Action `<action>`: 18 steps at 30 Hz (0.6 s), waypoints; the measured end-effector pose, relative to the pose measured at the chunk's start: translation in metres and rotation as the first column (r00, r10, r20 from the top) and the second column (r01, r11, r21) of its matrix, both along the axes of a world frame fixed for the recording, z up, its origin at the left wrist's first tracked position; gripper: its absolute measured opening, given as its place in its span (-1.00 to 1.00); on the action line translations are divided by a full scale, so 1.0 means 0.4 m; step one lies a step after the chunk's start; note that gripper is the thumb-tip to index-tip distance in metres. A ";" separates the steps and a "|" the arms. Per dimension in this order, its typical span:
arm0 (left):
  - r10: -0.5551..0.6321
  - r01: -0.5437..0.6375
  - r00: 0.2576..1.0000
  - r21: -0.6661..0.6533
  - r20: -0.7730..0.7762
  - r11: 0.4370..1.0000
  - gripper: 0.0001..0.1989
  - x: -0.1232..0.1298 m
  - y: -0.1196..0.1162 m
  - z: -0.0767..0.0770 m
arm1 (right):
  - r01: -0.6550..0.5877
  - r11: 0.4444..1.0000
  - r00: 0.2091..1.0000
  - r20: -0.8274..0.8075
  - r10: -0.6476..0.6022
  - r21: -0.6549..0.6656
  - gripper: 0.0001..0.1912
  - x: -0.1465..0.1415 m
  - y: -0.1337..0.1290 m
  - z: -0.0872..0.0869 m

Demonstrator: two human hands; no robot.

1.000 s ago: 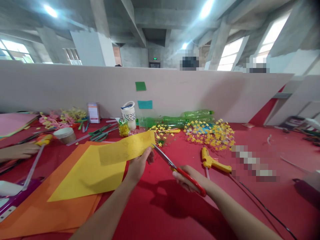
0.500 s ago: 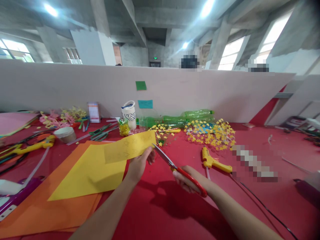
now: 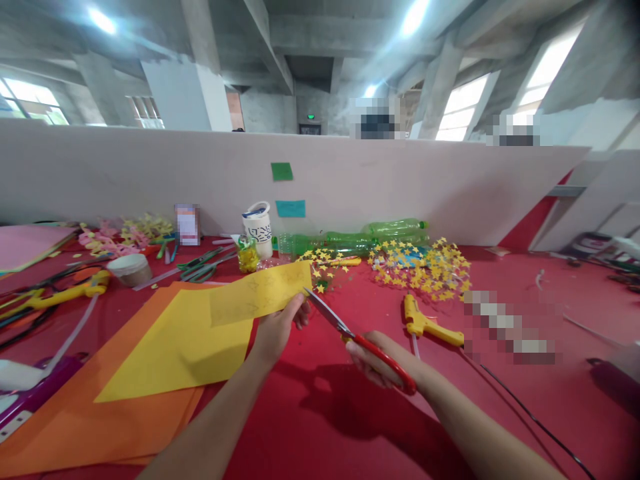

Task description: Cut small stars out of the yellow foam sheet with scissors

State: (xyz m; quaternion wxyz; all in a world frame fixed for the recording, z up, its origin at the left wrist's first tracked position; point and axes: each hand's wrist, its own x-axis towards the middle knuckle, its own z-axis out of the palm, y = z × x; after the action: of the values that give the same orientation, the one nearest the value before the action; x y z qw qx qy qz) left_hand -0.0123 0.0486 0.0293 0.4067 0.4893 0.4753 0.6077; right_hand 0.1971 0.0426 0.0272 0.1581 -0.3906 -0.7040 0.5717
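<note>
Okay, the left hand (image 3: 280,327) had the yellow strip (image 3: 260,293) pinched by its lower edge near the right end, thumb up top. Strip sat raised at the hand's 11 o'clock, faint outlines on it, left part over the yellow sheet (image 3: 170,353). The right hand (image 3: 375,360) was curled around the red handles of the scissors (image 3: 327,310); blades almost together, pointing between 10 and 11 o'clock, tips right at the strip's right end. Couldn't tell if they were biting into it. From the left hand: yellow sheet lay at 9 o'clock, orange sheets (image 3: 115,427) under it toward 8, green-handled scissors (image 3: 200,270) at 10, white cup (image 3: 263,240) near 12. From the right hand: yellow glue gun (image 3: 430,328) lay at 2 o'clock, gold stars (image 3: 440,270) at 1, green bottles (image 3: 350,241) about 12. All on a red table (image 3: 300,427).
</note>
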 end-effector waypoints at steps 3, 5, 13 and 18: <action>-0.007 0.007 1.000 0.000 -0.018 1.000 -0.71 -0.004 -0.001 0.004 | -0.003 1.000 1.000 0.012 0.003 -0.001 -0.52 0.006 0.003 -0.001; -0.015 0.014 1.000 -0.015 -0.027 1.000 -0.71 -0.009 -0.001 0.009 | -0.011 1.000 1.000 0.007 0.011 0.001 -0.52 0.010 0.006 -0.003; -0.066 0.066 0.998 -0.006 -0.025 0.998 -0.75 -0.018 -0.001 0.027 | -0.045 0.999 0.999 0.008 0.045 0.016 -0.52 0.013 0.009 0.010; -0.058 0.058 0.998 -0.003 -0.029 0.998 -0.76 -0.018 -0.001 0.029 | -0.044 0.999 0.998 0.037 0.044 -0.008 -0.50 0.011 0.004 0.011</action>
State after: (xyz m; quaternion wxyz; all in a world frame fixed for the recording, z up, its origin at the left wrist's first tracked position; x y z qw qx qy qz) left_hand -0.0196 0.0482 0.0407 0.4178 0.5113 0.4676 0.5877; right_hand 0.2016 0.0443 0.0315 0.1311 -0.3861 -0.7132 0.5701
